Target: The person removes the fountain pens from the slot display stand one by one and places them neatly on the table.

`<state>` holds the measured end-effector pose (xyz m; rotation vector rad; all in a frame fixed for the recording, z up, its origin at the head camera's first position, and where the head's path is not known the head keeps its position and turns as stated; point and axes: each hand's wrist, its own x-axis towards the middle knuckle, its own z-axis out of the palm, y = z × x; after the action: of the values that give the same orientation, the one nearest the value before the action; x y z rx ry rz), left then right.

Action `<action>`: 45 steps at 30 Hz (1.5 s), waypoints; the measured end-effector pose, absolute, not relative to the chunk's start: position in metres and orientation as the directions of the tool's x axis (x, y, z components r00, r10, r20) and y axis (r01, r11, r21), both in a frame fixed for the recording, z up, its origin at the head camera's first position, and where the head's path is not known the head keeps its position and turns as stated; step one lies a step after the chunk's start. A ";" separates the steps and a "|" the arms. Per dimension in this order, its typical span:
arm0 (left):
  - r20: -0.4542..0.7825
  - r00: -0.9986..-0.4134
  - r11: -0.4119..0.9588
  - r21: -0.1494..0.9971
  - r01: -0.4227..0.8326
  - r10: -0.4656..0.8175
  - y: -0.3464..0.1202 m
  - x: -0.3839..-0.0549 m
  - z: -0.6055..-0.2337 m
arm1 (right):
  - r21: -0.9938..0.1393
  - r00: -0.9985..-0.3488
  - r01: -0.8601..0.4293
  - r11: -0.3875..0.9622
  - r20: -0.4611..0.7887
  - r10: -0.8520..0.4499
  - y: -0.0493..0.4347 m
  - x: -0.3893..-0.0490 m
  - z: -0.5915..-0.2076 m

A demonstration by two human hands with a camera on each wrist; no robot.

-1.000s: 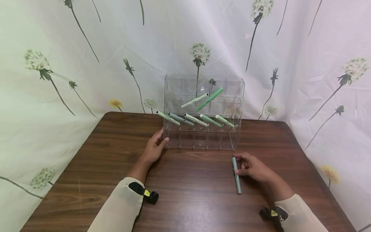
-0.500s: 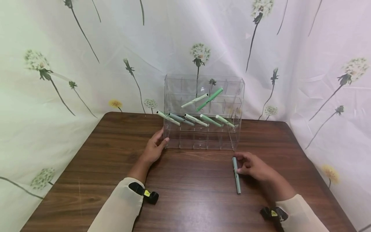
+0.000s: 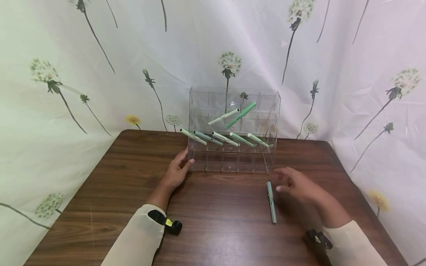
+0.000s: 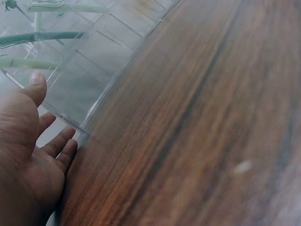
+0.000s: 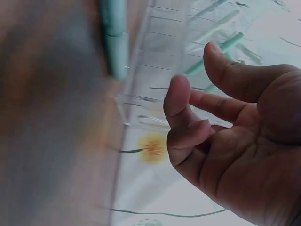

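Observation:
My left hand (image 3: 176, 171) rests against the lower left side of a clear tiered pen rack (image 3: 229, 167). Its thumb lies by the front corner and its fingers reach along the side, fairly straight. A grey-green capped pen (image 3: 271, 203) lies on the table in front of the rack's right end, clip toward the rack. Just right of this pen my right hand (image 3: 297, 186) hovers, fingers loosely bent, touching nothing. In the right wrist view the palm and fingers (image 5: 178, 96) show with nothing between them, and the pen (image 5: 114, 42) is at the upper left.
A row of several pens leans in the rack's middle tier, among them a white pen (image 3: 224, 139). Above them a pale pen (image 3: 223, 116) and a bright green pen (image 3: 241, 115) slant the other way. Behind the brown table (image 3: 213, 229) hangs a dandelion-print cloth (image 3: 193, 44).
My right hand has let go of the grey-green pen and drawn away to the right, its fingers spreading. The pen stays on the table. My left hand keeps its place at the rack.

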<state>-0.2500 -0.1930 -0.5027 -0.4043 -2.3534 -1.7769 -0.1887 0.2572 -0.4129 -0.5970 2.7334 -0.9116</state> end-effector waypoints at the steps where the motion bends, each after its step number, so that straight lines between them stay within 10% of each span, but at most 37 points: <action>1: 0.292 -0.949 0.257 0.915 0.313 0.117 -0.193 -0.249 -0.502 | -0.609 -0.896 -0.314 0.728 -0.064 -0.439 0.257 -0.190 -0.409; 45: 0.289 -0.950 0.248 0.918 0.311 0.122 -0.193 -0.252 -0.503 | -0.917 -0.980 -0.193 0.349 0.161 -0.120 0.172 -0.305 -0.302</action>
<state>-0.2517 -0.1927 -0.5026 -0.4114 -2.3523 -1.7881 -0.3051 0.1716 -0.3019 -0.3064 2.6328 -1.8047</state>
